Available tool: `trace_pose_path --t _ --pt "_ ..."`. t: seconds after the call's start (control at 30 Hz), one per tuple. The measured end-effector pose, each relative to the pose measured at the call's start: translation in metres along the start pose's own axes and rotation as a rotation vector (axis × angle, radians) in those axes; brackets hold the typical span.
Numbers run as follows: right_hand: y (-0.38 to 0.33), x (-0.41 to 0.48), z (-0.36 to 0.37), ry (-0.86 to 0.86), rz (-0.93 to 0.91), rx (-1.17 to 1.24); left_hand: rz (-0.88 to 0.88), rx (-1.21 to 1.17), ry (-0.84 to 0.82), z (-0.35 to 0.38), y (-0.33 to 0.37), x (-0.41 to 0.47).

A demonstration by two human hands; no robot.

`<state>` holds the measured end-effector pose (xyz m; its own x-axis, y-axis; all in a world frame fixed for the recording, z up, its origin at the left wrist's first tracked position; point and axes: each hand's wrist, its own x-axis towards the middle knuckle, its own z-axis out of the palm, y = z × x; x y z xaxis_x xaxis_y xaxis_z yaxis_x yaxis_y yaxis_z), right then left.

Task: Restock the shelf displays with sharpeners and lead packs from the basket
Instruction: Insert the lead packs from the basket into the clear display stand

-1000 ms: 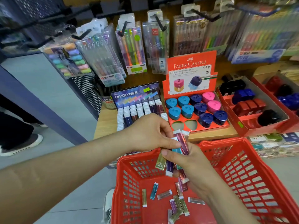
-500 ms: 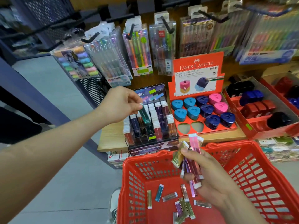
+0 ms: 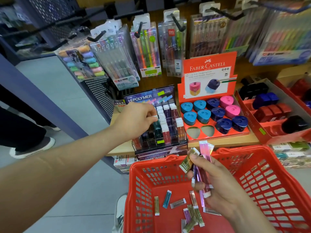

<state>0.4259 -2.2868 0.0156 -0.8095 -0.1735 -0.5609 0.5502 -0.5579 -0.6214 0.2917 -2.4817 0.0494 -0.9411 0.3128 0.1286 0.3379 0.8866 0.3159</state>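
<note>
One at a time, by the look of it: slotting a teal lead pack into the Hi-Polymer lead display, the left hand closing a fingertip grip on its white cap. Appears partly down in a slot directly under that grip, beside rows of upright packs to its right; cannot tell whether seated. Holding a fan of lead packs, pink, gold and violet, in the right hand, grip curled round them above the red basket. Below that grip, loose lead packs scattered over the basket floor.

Judged as lead restocking in mid-course, sharpeners not yet begun. Next: press the teal pack home, let go, draw another from the right grip and match its colour to a column. Some risk of knocking neighbouring packs askew.

Further right of the left grip, a Faber-Castell sharpener tray with two empty sockets at its front; no sharpeners seen in the basket. Beyond it, a red tray of boxy sharpeners. All carried on a wooden shelf; above, pen packs hung on black hooks. Left of the forearm, grey floor and another person's shoe.
</note>
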Motion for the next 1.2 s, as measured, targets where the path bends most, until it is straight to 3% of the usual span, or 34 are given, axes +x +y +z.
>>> trace_pose_path --t 0.53,0.67,0.93,1.1,1.13,1.2 --pt "0.004 0.005 -0.004 -0.012 0.007 0.106 0.018 0.092 -0.123 0.004 -0.004 0.002" --pt "0.003 0.005 -0.003 -0.009 -0.056 0.044 0.089 0.209 -0.049 0.019 -0.002 -0.002" --pt "0.002 0.005 -0.001 0.029 -0.169 -0.055 0.143 0.288 -0.081 0.029 -0.008 -0.002" --pt "-0.003 0.003 0.001 0.032 -0.234 -0.238 -0.039 0.034 -0.069 0.001 0.012 0.006" --pt "-0.004 0.002 0.001 0.03 -0.251 -0.29 -0.062 -0.09 -0.111 -0.008 0.022 0.005" --pt "-0.006 0.001 0.001 0.017 -0.285 -0.382 -0.094 -0.35 -0.348 -0.02 0.042 -0.001"
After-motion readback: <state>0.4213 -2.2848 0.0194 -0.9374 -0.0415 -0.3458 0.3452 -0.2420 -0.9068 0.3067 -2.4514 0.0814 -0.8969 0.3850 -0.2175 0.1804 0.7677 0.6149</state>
